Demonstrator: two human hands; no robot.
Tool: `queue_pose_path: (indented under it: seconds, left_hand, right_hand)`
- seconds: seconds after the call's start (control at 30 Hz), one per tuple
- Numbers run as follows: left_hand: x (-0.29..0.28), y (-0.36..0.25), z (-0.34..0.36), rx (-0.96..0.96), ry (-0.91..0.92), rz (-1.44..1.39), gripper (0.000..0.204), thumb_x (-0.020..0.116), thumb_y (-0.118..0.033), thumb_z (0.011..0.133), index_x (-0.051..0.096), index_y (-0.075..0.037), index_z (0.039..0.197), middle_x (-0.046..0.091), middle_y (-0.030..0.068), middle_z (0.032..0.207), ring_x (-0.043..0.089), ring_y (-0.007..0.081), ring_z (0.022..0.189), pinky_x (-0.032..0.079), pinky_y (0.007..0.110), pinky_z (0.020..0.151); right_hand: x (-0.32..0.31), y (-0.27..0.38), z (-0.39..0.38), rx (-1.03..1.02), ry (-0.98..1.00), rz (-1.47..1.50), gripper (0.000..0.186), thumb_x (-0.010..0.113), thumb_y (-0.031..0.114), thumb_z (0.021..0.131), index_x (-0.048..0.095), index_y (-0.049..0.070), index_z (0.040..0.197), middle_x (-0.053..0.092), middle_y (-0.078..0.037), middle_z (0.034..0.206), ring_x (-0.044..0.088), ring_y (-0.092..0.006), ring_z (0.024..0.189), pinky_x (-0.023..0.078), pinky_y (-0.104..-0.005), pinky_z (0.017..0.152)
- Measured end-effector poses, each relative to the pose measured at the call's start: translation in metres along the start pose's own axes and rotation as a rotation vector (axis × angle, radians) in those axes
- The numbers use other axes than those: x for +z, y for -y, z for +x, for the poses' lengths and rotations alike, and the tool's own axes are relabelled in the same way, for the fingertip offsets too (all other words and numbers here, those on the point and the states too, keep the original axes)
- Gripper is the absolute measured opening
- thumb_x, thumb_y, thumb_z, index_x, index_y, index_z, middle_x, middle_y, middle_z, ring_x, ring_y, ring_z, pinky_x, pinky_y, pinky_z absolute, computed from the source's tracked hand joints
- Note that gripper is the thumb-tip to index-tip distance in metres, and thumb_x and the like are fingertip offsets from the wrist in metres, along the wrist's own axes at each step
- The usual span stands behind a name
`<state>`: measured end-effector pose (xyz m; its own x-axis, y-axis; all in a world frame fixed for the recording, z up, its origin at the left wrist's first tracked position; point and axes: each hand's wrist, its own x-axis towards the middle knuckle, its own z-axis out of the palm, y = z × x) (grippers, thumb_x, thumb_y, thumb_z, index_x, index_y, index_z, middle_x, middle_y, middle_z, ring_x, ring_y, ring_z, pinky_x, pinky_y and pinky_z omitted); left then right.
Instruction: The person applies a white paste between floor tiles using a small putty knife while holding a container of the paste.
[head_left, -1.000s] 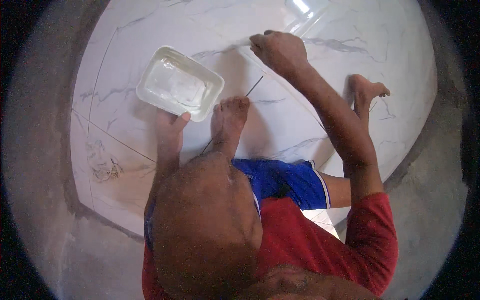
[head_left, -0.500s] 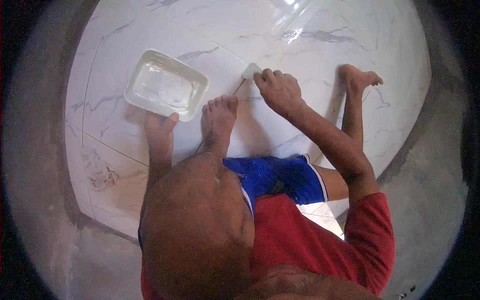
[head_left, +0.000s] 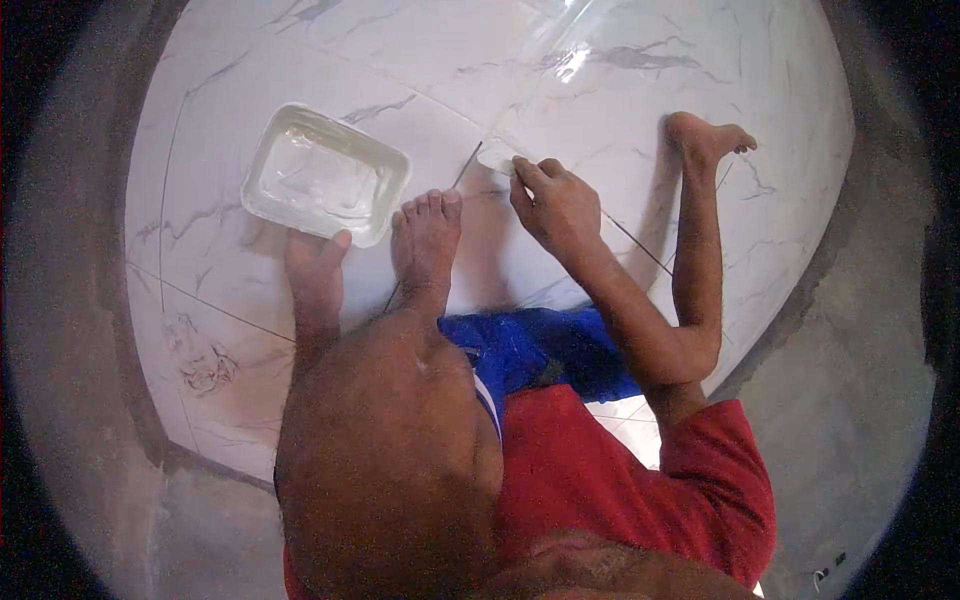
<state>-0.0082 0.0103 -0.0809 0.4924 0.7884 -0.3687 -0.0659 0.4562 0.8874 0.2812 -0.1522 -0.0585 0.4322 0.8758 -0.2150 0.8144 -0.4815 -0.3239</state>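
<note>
Partly done, by appearance: pale seam (head_left: 430,99) in tiled floor (head_left: 620,130) looks filled; dark seams (head_left: 640,246) near the right wrist and left of the tray look unfilled. White paste (head_left: 320,175) coats the white tray (head_left: 391,199), held left of the foot (head_left: 425,240). Hands apart: left hand (head_left: 315,268) grips tray's near edge, thumb on rim; right hand (head_left: 562,207), forearm angled forward-left, pinches white scraper (head_left: 494,154) at the seam junction.

Concealed parts.
A white rectangular tray (head_left: 310,222) hides fingers of the bare left hand (head_left: 314,268); the bare right hand (head_left: 560,208) covers part of a flat white piece (head_left: 495,155).
</note>
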Motion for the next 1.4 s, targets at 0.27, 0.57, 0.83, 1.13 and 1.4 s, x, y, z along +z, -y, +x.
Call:
queue_pose_path:
  seconds: [0.27,0.57,0.83,1.13,1.4]
  left_hand:
    - [0.006,0.001,0.001,0.03,-0.02,-0.059,0.075,0.068,0.003,0.082,0.034,-0.002,0.149,0.05,0.0123,0.14,0.052,0.0246,0.125,0.046,0.04,0.101]
    - [0.011,-0.009,0.001,0.021,-0.009,-0.065,0.08,0.07,0.002,0.078,0.032,0.002,0.149,0.048,0.0144,0.142,0.046,0.0276,0.133,0.038,0.042,0.113]
    - [0.005,-0.008,0.001,-0.039,-0.006,-0.054,0.08,0.068,0.005,0.075,0.034,0.004,0.147,0.048,0.0143,0.139,0.046,0.0261,0.132,0.035,0.041,0.115]
    - [0.013,-0.012,0.0,-0.022,0.001,-0.062,0.079,0.068,0.003,0.076,0.035,0.004,0.147,0.049,0.0147,0.14,0.046,0.0269,0.132,0.031,0.042,0.117]
    - [0.005,-0.008,-0.001,-0.038,0.015,-0.021,0.078,0.067,0.004,0.076,0.035,0.005,0.147,0.049,0.0146,0.14,0.046,0.0262,0.132,0.033,0.041,0.116]
  right_hand:
    - [0.055,-0.018,-0.012,-0.038,-0.051,0.046,0.046,0.062,0.015,0.092,0.053,0.013,0.138,0.061,-0.014,0.111,0.065,-0.0326,0.096,0.057,-0.045,0.072]
    - [0.054,-0.015,-0.036,-0.075,0.102,-0.11,0.053,0.056,0.009,0.092,0.046,0.015,0.144,0.059,-0.013,0.108,0.064,-0.0343,0.094,0.058,-0.0419,0.069]
    - [0.033,0.022,-0.002,-0.046,0.07,-0.137,0.048,0.058,0.013,0.09,0.051,0.01,0.138,0.06,-0.014,0.109,0.067,-0.0295,0.087,0.059,-0.0426,0.062]
    - [0.013,0.017,0.006,-0.112,0.053,-0.248,0.04,0.059,0.014,0.089,0.058,0.01,0.129,0.061,-0.012,0.105,0.068,-0.027,0.085,0.059,-0.0404,0.059]
    - [0.01,-0.027,-0.03,-0.132,0.191,-0.304,0.039,0.056,0.016,0.091,0.057,0.009,0.13,0.062,-0.014,0.108,0.069,-0.029,0.086,0.059,-0.0408,0.059]
